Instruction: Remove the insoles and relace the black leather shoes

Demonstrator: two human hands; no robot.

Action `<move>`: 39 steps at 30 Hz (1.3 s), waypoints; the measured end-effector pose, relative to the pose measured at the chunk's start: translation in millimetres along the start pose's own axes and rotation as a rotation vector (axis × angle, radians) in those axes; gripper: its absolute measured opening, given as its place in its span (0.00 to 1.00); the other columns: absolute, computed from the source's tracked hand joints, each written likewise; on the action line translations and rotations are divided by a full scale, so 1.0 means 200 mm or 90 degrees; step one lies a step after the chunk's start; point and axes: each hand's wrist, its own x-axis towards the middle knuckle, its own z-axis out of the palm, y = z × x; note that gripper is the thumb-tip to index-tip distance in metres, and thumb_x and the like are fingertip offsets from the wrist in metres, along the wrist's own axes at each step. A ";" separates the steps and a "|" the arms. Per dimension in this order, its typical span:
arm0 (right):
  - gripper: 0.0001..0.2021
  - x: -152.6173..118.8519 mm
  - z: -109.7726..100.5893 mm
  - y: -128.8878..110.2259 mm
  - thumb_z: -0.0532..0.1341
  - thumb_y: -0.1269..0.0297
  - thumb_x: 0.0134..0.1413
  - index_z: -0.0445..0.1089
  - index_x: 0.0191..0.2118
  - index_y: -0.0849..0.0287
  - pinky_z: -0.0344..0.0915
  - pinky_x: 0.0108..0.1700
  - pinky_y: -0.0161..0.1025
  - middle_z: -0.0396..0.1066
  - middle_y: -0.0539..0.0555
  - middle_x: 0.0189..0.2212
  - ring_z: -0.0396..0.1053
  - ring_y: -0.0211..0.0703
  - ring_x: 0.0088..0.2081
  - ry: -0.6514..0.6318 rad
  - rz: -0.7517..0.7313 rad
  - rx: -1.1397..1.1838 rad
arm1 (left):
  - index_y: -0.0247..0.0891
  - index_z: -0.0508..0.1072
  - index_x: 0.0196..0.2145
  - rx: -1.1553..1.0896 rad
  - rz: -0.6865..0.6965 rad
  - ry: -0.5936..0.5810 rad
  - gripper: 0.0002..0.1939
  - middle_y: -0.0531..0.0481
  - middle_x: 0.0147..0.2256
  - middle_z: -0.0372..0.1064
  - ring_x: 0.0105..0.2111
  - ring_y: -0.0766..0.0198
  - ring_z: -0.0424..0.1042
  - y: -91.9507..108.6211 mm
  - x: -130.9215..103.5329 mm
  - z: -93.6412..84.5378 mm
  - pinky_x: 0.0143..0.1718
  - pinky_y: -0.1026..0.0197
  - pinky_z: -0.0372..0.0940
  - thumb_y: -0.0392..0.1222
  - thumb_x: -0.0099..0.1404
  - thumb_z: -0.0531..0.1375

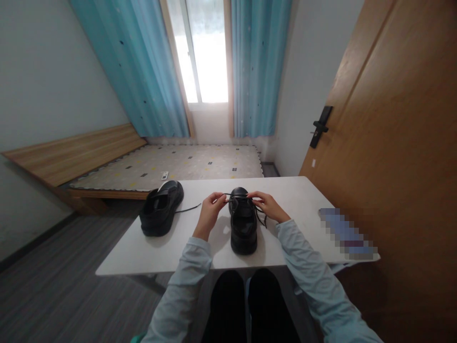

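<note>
A black lace-up shoe [243,236] stands upright on the white table in front of me, its toe pointing away and its heel near the front edge. A black shoelace [237,195] stretches across its upper between my two hands. On the left, my left hand [213,207] pinches the lace between thumb and fingertips. From the other side my right hand [267,204] pinches it close to the eyelets. A loose lace end hangs beside the shoe, below my right fingers. The second black shoe [160,209] rests at the table's left, one lace end [189,208] trailing from it toward my left hand.
The white table [285,190] spans the space before me, with my knees under its front edge. A blurred bluish item [346,233] lies at its right end. Behind it is a bed [193,159] holding a small white object [164,176]. A wooden door [385,119] stands at right.
</note>
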 end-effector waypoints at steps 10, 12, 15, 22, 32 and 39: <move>0.11 0.00 0.00 0.00 0.58 0.67 0.52 0.73 0.41 0.56 0.67 0.45 0.44 0.74 0.55 0.42 0.69 0.46 0.47 0.003 0.000 -0.006 | 0.36 0.73 0.30 0.101 0.049 0.022 0.13 0.58 0.17 0.59 0.17 0.74 0.58 0.01 0.00 -0.03 0.19 0.69 0.55 0.49 0.54 0.65; 0.11 0.00 0.00 0.00 0.58 0.67 0.52 0.73 0.41 0.56 0.67 0.46 0.44 0.74 0.55 0.42 0.69 0.46 0.47 0.002 -0.003 -0.007 | 0.35 0.73 0.28 0.115 0.059 0.017 0.12 0.59 0.16 0.58 0.17 0.74 0.57 0.02 0.00 -0.04 0.20 0.68 0.56 0.48 0.54 0.64; 0.11 0.00 -0.01 0.01 0.58 0.67 0.52 0.73 0.41 0.55 0.67 0.46 0.45 0.74 0.55 0.42 0.69 0.46 0.47 0.001 -0.007 -0.004 | 0.35 0.71 0.25 0.050 0.045 -0.016 0.11 0.59 0.17 0.56 0.19 0.73 0.58 0.05 -0.01 -0.04 0.28 0.65 0.64 0.47 0.54 0.64; 0.10 -0.01 -0.01 0.01 0.59 0.66 0.52 0.73 0.40 0.56 0.67 0.44 0.43 0.74 0.55 0.41 0.70 0.45 0.45 0.008 -0.008 0.012 | 0.38 0.71 0.30 -0.134 0.033 0.007 0.12 0.55 0.25 0.63 0.24 0.72 0.63 0.08 -0.02 -0.07 0.26 0.67 0.64 0.47 0.51 0.64; 0.09 -0.01 -0.01 0.01 0.59 0.66 0.52 0.72 0.39 0.56 0.67 0.45 0.43 0.73 0.55 0.40 0.70 0.45 0.46 0.005 -0.005 0.013 | 0.39 0.75 0.39 0.208 0.174 0.199 0.16 0.51 0.29 0.72 0.19 0.73 0.57 0.06 0.01 -0.12 0.20 0.67 0.52 0.48 0.53 0.64; 0.08 -0.01 0.00 0.00 0.59 0.66 0.53 0.71 0.40 0.56 0.67 0.46 0.43 0.72 0.55 0.41 0.70 0.45 0.47 0.001 -0.009 0.017 | 0.40 0.76 0.29 0.515 0.269 0.359 0.11 0.51 0.28 0.72 0.25 0.65 0.64 0.05 -0.01 -0.15 0.30 0.63 0.56 0.50 0.56 0.63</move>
